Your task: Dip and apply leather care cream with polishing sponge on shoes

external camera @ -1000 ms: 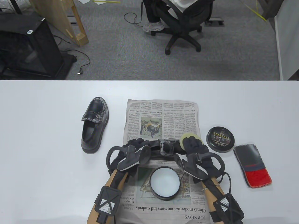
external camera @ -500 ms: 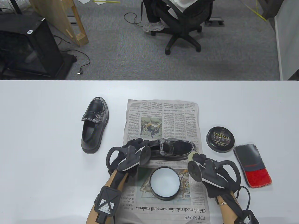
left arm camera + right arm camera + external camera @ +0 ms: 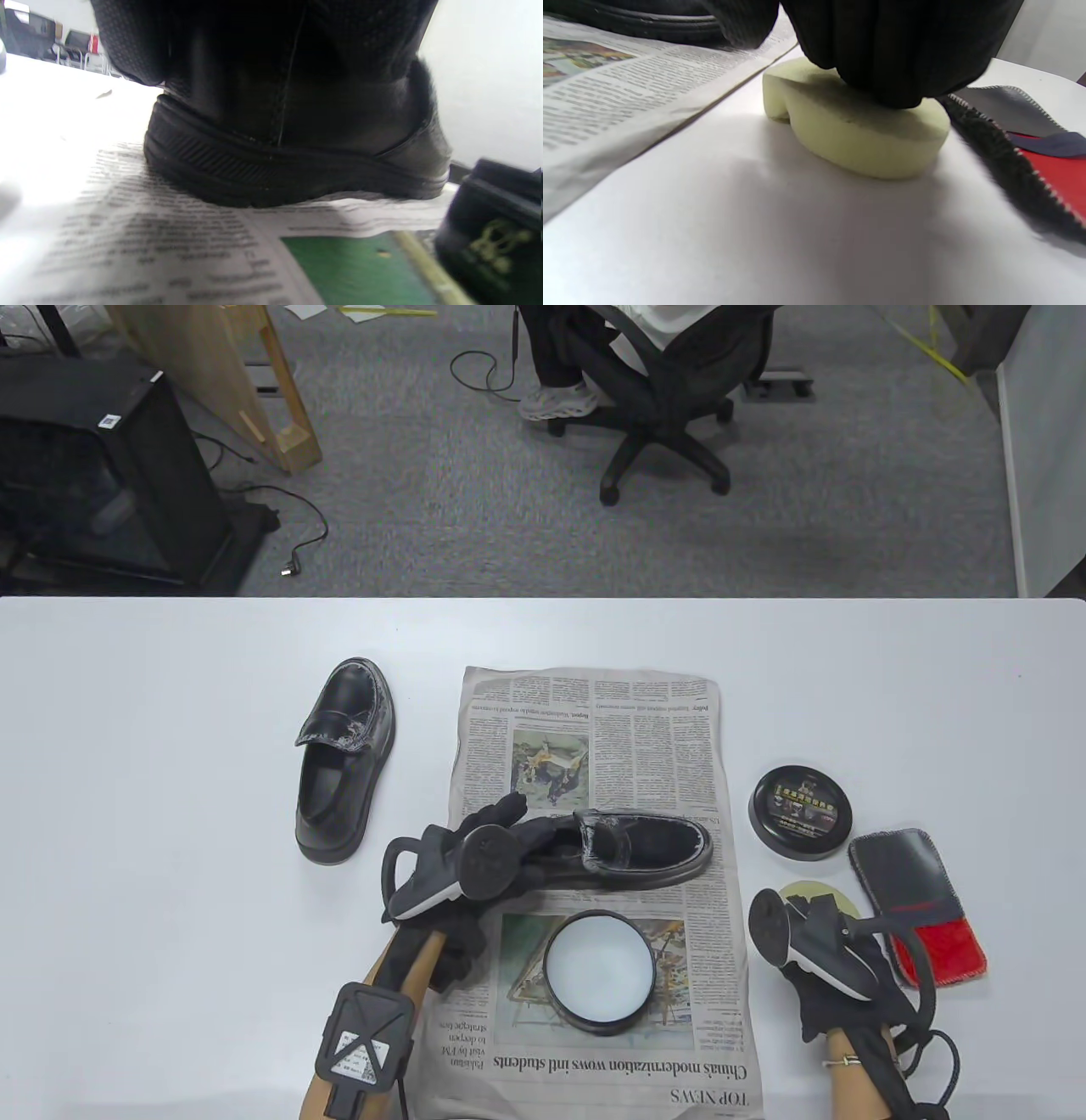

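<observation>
Setting the polishing sponge (image 3: 857,131) down flat on the bare table (image 3: 170,729), just off the 3 o'clock edge of the newspaper (image 3: 594,712); judged best done by lowering it level so no cream side smears the cloth pad (image 3: 920,908) lying just beside it at 3 o'clock. Worth releasing only once it sits steady, and keeping it clear of the closed lid (image 3: 800,813) at 12 o'clock from it.

Right hand (image 3: 827,937) on top of that sponge: gloved fingers (image 3: 895,55) bunched over its upper face and touching it; whether pinching its sides or merely resting on it cannot be told from the right wrist view.

Left hand (image 3: 471,857) at the heel of the worked shoe (image 3: 632,848), which lies across the newspaper with toe toward 3 o'clock. Fingers reaching over the heel and into the opening, seemingly curled round the back rim to steady it; exact spread hidden behind the tracker.

Open cream tin (image 3: 599,971) at 6 o'clock from that shoe, white cream showing. Second shoe (image 3: 344,759) well apart at 10 o'clock, off the paper.
</observation>
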